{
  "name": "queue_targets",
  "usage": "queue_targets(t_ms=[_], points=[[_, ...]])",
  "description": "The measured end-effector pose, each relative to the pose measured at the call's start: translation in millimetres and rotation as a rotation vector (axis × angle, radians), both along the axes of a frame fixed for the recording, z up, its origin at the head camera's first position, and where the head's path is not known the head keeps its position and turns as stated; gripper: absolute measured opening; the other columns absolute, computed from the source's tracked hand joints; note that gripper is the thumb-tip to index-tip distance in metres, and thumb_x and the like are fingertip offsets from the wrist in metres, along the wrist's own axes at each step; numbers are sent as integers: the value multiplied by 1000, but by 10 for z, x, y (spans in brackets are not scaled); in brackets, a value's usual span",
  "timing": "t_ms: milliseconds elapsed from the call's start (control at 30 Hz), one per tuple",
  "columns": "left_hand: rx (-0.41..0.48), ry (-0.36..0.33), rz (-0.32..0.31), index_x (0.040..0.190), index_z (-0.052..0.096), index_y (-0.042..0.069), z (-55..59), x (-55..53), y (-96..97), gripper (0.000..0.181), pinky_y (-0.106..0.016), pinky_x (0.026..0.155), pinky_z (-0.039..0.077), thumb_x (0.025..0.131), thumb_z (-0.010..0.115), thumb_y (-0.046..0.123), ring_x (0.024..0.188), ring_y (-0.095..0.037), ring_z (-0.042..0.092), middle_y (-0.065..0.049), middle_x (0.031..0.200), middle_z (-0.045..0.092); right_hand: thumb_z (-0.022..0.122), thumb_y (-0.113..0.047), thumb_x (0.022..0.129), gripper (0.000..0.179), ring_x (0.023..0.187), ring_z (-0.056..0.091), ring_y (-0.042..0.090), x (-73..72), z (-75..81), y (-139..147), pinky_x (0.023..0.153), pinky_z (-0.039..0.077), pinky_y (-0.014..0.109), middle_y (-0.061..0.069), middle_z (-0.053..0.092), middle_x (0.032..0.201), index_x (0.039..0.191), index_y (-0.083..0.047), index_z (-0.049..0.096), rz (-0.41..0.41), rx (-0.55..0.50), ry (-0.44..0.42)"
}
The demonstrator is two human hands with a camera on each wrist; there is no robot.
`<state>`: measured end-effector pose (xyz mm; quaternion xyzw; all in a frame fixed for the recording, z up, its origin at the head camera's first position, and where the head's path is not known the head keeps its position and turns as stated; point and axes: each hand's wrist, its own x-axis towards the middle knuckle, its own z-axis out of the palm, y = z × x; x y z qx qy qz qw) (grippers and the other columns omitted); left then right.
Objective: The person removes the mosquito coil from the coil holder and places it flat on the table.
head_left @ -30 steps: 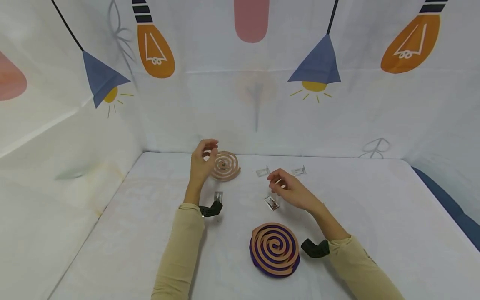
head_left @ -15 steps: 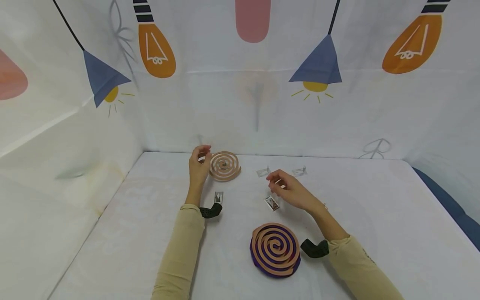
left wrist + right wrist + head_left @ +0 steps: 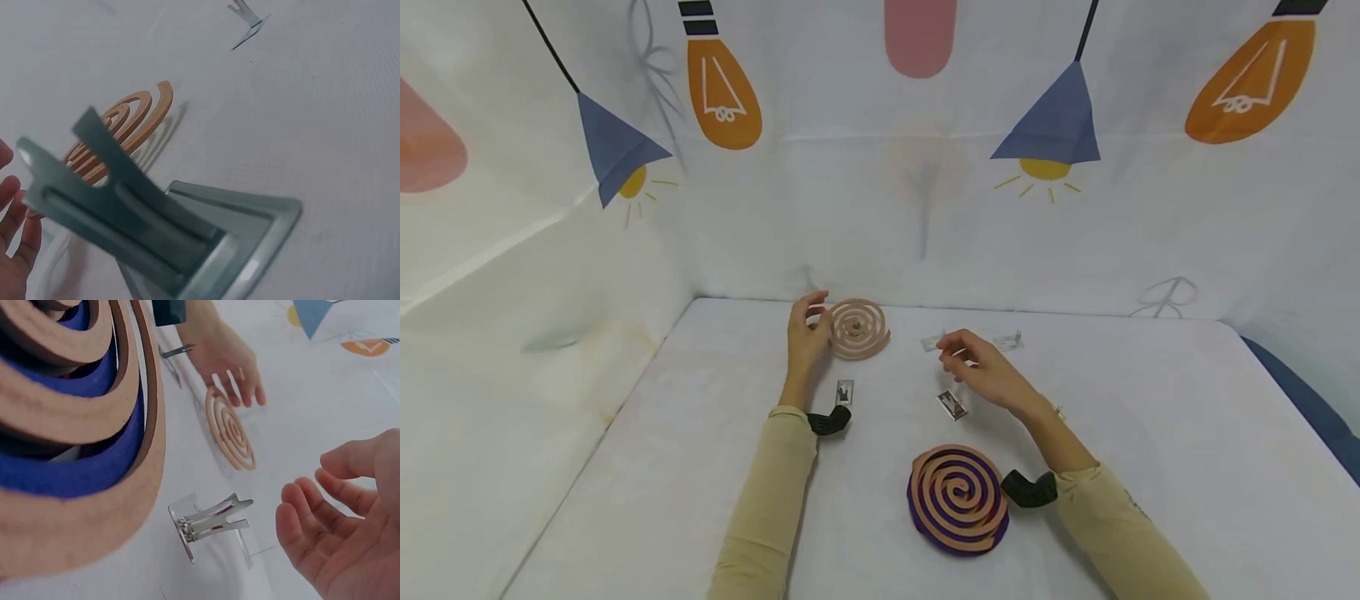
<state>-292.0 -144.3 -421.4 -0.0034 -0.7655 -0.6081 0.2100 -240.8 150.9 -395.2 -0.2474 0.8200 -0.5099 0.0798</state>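
A tan mosquito coil point(image 3: 855, 327) lies at the back of the table, raised off the surface with its shadow beneath in the left wrist view. A dark tip shows at its centre. My left hand point(image 3: 807, 335) is at its left side, thumb and fingers loosely bent, fingertips right at the outer ring. My right hand point(image 3: 991, 373) hovers with relaxed, bent fingers and nothing between them. Below it is a metal coil stand point(image 3: 952, 405) with upright forked prongs, also seen in the right wrist view. Another coil stand point(image 3: 844, 392) sits near my left wrist, large in the left wrist view.
In front lies a stack of tan and purple mosquito coils point(image 3: 958, 500), close to the right wrist camera point(image 3: 1030, 489). Two more metal stands point(image 3: 1009, 341) are at the back, one partly behind my right hand. A white printed curtain point(image 3: 850, 208) borders the table's rear edge.
My left hand has drawn back leftward from over the coil to its left edge. My right hand stays nearly in place. The head view has shifted slightly.
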Motion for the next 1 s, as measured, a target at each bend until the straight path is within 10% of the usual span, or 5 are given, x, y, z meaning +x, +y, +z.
queue_targets(t_ms=[133, 1000], points=[[1, -6, 29, 126, 57, 8, -160, -114, -24, 35, -36, 85, 44, 91, 55, 3, 110, -30, 54, -15, 125, 52, 53, -16, 97, 31, 105, 58, 32, -31, 1, -39, 80, 51, 32, 23, 56, 117, 125, -3, 50, -20, 15, 4], [-47, -98, 21, 126, 56, 8, -249, -126, -73, 34, -38, 94, 46, 92, 56, 12, 106, -28, 59, -13, 116, 58, 52, -12, 96, 39, 113, 55, 35, -383, 103, -371, 87, 50, 35, 24, 52, 124, 131, 3, 44, -40, -18, -71]])
